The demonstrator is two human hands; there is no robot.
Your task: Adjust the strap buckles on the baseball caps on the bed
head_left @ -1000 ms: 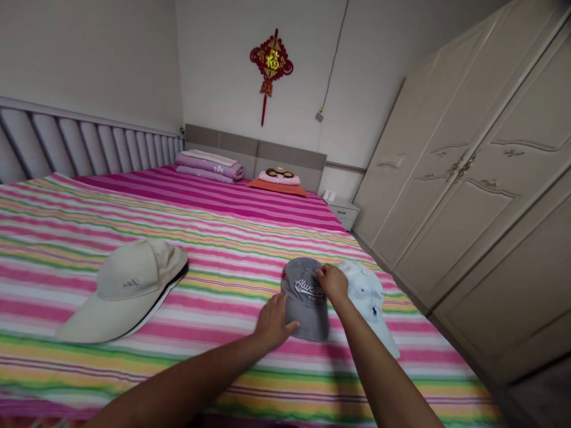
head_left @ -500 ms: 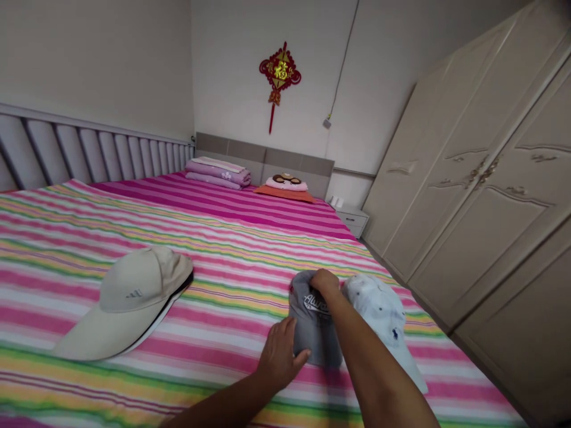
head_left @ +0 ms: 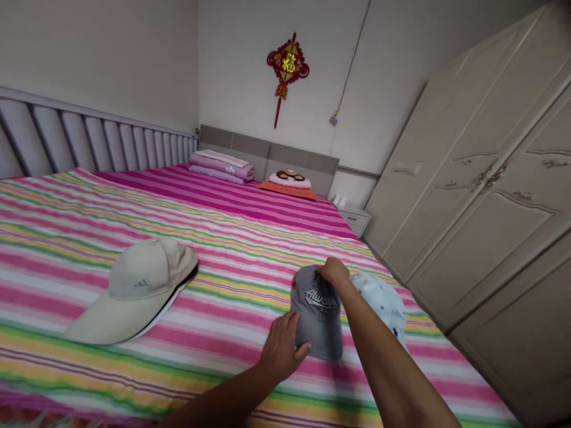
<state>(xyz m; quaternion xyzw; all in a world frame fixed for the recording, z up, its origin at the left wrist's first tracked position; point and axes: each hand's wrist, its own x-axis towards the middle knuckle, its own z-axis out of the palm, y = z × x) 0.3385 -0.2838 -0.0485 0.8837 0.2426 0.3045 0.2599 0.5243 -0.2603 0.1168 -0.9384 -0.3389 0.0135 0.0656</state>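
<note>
The grey cap [head_left: 316,315] is sitting on the striped bed [head_left: 200,380] between both hands, just beside a white cap [head_left: 379,300]. It looks light and soft, so taking it by the crown's edge seems easiest. The left hand [head_left: 281,348] is resting open, its fingers spread against the cap's near side. The right hand [head_left: 334,273] is curling over the far edge, perhaps pinching the fabric, though I cannot tell from this view. A beige cap [head_left: 143,285] is lying well apart.

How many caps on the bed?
3. A beige cap lies left on the striped bedspread; a grey "Always" cap sits at the left hand and right hand; a white cap lies right of it, partly hidden by the right forearm. Others may be hidden.
</note>
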